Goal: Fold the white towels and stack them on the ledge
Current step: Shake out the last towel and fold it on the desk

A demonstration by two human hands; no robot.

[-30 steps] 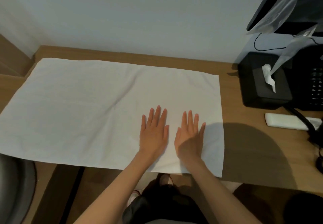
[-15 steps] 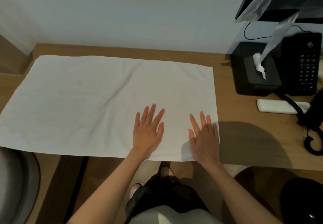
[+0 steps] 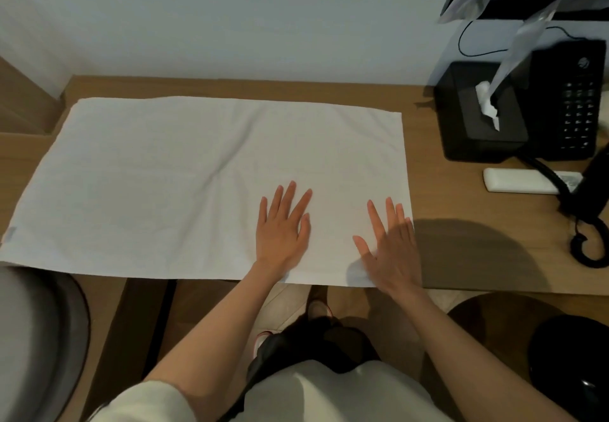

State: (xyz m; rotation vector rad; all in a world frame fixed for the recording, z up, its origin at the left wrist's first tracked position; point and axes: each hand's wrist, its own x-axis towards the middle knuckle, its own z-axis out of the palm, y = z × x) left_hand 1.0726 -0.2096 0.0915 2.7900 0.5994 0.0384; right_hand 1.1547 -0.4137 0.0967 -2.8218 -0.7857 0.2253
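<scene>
A white towel (image 3: 184,177) lies spread flat across the wooden desk (image 3: 461,230), its long side running left to right. Some soft creases run through its middle. My left hand (image 3: 283,230) lies flat on the towel near its front edge, fingers straight and spread. My right hand (image 3: 390,243) presses flat on the towel's front right corner, fingers straight, its outer edge at the towel's right border. Neither hand grips the cloth.
A black tissue box (image 3: 478,115) and a black telephone (image 3: 566,101) with a coiled cord stand at the desk's right end. A white remote (image 3: 517,181) lies in front of them. A grey chair (image 3: 33,339) is at the lower left, a dark stool (image 3: 570,355) at the lower right.
My right hand has slid to the right, from beside the left hand out to the towel's right edge. The left hand has stayed in place.
</scene>
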